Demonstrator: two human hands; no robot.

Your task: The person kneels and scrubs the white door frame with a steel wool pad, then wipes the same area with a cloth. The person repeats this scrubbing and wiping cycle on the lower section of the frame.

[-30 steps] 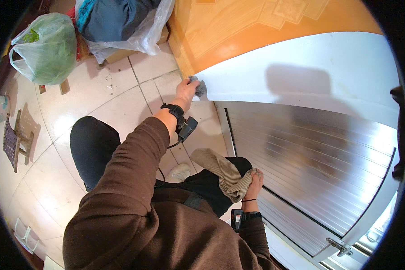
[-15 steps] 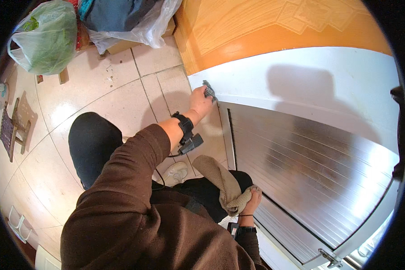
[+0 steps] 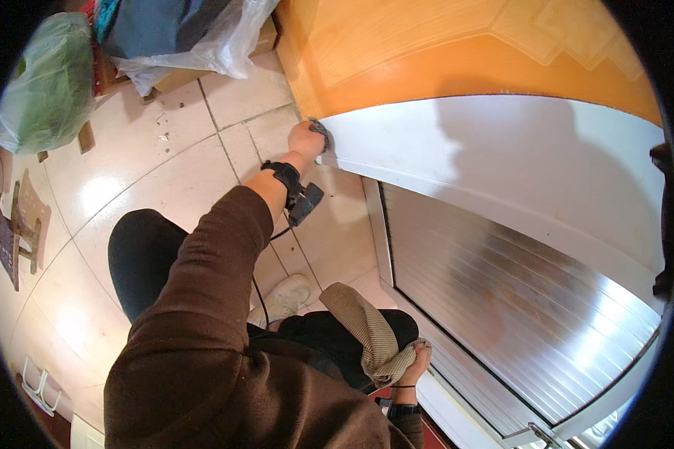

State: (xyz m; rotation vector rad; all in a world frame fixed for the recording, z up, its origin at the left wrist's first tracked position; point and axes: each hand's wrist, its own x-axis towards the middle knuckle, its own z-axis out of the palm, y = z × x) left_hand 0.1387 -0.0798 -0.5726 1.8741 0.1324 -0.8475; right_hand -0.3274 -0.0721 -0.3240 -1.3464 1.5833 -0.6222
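Note:
My left hand is closed around a small dark grey scouring pad, mostly hidden by the fingers. The pad presses against the left end of the white panel, just under the orange wood-patterned surface. Close to my body, my right hand grips one end of a beige-brown ribbed cloth. The rest of the cloth lies bunched and draped over my dark-trousered right knee.
A ribbed silvery door panel in a white frame stands at right, with a metal handle low down. Plastic bags, one greenish, are at the upper left. A small wooden stool stands at left on the tiled floor.
My left hand has slid the scouring pad left to the end of the white panel. The view has shifted slightly. My right hand keeps its grip on the cloth.

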